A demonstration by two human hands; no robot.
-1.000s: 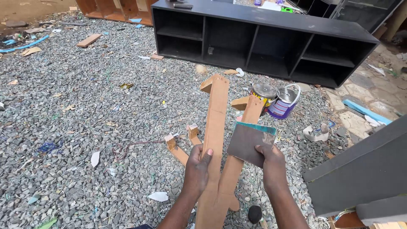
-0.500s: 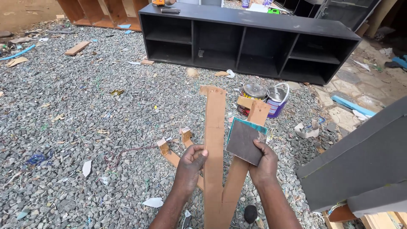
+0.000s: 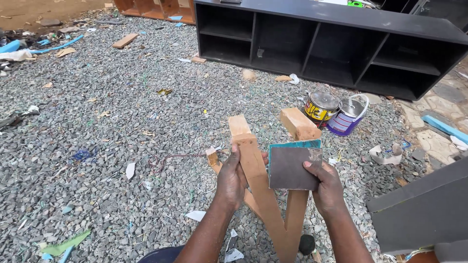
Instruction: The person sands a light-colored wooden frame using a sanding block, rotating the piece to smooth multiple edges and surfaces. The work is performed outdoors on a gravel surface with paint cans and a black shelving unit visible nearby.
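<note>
Two bare forearms, sleeveless and ringless, left hand (image 3: 231, 178) and right hand (image 3: 327, 187), with dark blue clothing beneath the left forearm.

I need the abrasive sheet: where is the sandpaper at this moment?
In the head view, the sandpaper is right of centre, held in the right hand against the wooden piece that the left hand grips.

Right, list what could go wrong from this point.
The left hand alone grips the wooden V-shaped piece, so it may twist under sanding. The sandpaper sheet in the right hand could scrape fingers. The paint cans stand close on loose gravel and might tip.
</note>
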